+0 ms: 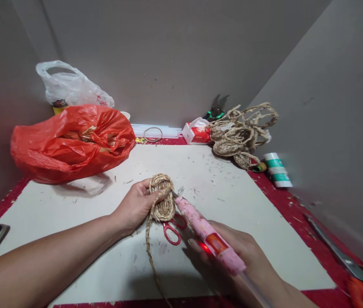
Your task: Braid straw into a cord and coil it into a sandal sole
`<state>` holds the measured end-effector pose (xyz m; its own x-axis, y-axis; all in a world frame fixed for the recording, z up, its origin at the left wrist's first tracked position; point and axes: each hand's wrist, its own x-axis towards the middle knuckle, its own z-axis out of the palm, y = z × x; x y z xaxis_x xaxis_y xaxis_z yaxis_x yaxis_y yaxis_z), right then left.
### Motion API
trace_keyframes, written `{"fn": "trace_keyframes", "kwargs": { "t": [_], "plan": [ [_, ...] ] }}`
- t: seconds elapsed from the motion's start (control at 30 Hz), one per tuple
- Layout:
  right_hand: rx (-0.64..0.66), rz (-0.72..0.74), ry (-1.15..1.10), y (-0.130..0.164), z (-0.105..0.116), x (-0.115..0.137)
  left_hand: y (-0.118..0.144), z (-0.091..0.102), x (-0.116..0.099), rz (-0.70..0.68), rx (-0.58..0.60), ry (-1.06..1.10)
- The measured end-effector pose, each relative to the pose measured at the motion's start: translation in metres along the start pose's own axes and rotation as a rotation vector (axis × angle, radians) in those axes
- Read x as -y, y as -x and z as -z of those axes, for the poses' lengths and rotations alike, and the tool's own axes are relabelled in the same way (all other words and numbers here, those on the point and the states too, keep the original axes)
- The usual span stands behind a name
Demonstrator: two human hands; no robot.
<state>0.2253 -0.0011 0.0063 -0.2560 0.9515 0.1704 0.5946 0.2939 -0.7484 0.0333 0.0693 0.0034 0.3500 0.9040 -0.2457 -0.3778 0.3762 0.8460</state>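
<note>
My left hand (pixel 136 205) grips the left side of an oval coil of braided straw cord (pixel 164 210), thumb on its face. The cord's loose tail hangs from the coil down to the front edge of the board. In my right hand (pixel 245 248) is a pink hot glue gun (pixel 200 224) with a red light glowing beneath it. Its nozzle points up and left and meets the coil's right edge; whether glue is flowing I cannot tell. Partly hidden behind the coil, red-handled scissors (pixel 172 234) lie on the white board (pixel 130 265).
Back left sit a red plastic bag (pixel 69 149) of straw and a white plastic bag (pixel 72 87). Glue sticks (pixel 171 131), a tissue pack (pixel 199 131), pruning shears (pixel 216 109) and braided cord (pixel 239 134) line the back. At right are a white-green roll (pixel 277 170) and large shears (pixel 344 261).
</note>
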Motion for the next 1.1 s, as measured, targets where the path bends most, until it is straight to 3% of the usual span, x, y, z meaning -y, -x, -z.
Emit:
{"fn": "trace_keyframes", "kwargs": {
  "t": [0.23,0.53,0.8,1.1],
  "plan": [
    [0.007,-0.026,-0.036,0.0012,-0.0011,-0.0035,0.0007,-0.0015,-0.0025,-0.024,0.053,0.012],
    [-0.010,-0.002,-0.007,0.0006,0.0013,0.0009,0.0001,0.0004,0.0011,-0.064,0.014,-0.027],
    [0.025,-0.072,-0.033,0.0023,0.0019,-0.0037,0.0018,-0.0018,-0.0006,-0.050,0.016,-0.023],
    [-0.035,0.010,-0.057,0.0044,0.0047,-0.0031,-0.0001,0.0034,0.0013,-0.056,0.024,0.005]
  ]
}}
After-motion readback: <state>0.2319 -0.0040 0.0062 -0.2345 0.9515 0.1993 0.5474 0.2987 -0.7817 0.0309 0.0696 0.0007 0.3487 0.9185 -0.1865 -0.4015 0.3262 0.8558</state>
